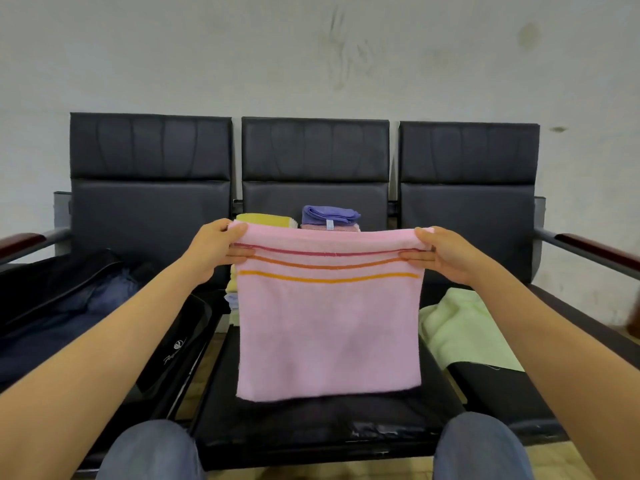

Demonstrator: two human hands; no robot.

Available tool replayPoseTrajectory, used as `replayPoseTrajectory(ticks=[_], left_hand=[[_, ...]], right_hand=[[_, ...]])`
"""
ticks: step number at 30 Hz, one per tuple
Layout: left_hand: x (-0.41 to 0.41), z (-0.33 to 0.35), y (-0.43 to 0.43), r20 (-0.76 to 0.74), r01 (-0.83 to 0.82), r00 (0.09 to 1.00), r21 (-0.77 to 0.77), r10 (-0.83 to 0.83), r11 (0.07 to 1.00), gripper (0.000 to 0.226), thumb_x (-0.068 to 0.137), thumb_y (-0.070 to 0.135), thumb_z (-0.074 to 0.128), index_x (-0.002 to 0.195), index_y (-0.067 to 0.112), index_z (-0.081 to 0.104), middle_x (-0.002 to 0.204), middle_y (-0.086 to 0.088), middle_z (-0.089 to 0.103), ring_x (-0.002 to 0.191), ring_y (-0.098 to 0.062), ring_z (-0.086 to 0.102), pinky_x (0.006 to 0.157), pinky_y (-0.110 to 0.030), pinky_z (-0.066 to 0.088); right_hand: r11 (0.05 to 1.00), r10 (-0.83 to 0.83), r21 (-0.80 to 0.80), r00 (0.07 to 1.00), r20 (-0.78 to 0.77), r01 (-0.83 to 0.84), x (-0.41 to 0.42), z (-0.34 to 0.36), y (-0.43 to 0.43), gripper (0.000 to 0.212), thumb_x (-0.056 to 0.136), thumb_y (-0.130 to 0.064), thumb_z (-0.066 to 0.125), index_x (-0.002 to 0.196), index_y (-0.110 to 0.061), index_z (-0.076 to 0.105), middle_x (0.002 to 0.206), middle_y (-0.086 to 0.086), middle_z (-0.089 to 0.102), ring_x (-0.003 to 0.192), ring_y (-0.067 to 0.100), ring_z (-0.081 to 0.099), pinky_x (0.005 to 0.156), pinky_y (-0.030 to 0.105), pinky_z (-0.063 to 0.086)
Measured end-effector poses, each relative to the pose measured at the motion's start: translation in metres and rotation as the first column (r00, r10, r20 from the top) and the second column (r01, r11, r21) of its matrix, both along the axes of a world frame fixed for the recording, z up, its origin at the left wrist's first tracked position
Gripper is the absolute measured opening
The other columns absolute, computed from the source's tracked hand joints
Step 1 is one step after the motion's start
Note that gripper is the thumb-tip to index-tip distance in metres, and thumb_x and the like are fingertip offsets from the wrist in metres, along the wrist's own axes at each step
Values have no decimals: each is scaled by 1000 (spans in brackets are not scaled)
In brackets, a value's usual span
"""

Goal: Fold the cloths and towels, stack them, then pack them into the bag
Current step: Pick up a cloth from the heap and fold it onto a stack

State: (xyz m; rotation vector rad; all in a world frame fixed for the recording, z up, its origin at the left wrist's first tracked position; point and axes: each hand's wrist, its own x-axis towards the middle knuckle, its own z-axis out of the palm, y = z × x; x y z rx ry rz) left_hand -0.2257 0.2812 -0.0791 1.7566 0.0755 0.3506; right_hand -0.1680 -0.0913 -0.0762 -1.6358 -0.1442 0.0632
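Pink towel (329, 327) hangs folded above the middle seat (311, 420), its top corners pinched by the left hand (214, 249) and right hand (446, 254), folded stacks (329, 218) behind.

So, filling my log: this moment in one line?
left hand: grips pink striped towel, top corner | right hand: grips other top corner | towel: hanging
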Motion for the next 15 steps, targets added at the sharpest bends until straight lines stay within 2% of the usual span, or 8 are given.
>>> replayPoseTrajectory(ticks=[5,7,10,12,15], left_hand=[[-5,4,5,4,-2,1000,10,2,1000,24,99,25,51,114,7,58,105,-12,68,81,-24,73,73,-35,60],[-8,2,7,-52,23,998,26,-22,999,24,99,24,52,113,6,58,102,-15,69,79,-26,73,68,-33,61],[-14,-8,11,-260,131,961,121,-96,984,21,98,22,53,111,7,59,100,-15,69,80,-29,73,64,-31,61],[-17,-20,14,-423,220,898,186,-124,958,16,97,21,54,107,9,59,96,-11,71,82,-28,73,65,-31,61],[-18,-44,17,-578,321,800,185,-162,929,16,97,21,55,108,11,60,97,-11,73,82,-27,73,64,-31,61]], right_hand=[[999,23,-34,1000,7,-23,0,1,-2,33,100,-27,47,128,-9,49,120,15,62,101,26,68,92,40,52],[997,37,-68,999,-40,-39,2,-2,-5,33,100,-27,48,127,-9,49,121,17,62,101,28,68,93,42,52],[985,88,-131,979,-185,-114,2,-13,-12,35,99,-25,51,129,-7,47,120,21,62,99,32,68,92,44,53],[952,126,-234,950,-286,-196,-1,-24,-14,33,98,-24,52,125,-5,49,119,19,62,97,32,70,83,40,58],[862,142,-390,892,-429,-325,-6,-46,-14,27,97,-25,53,118,-8,53,112,15,67,92,30,71,71,32,60]])
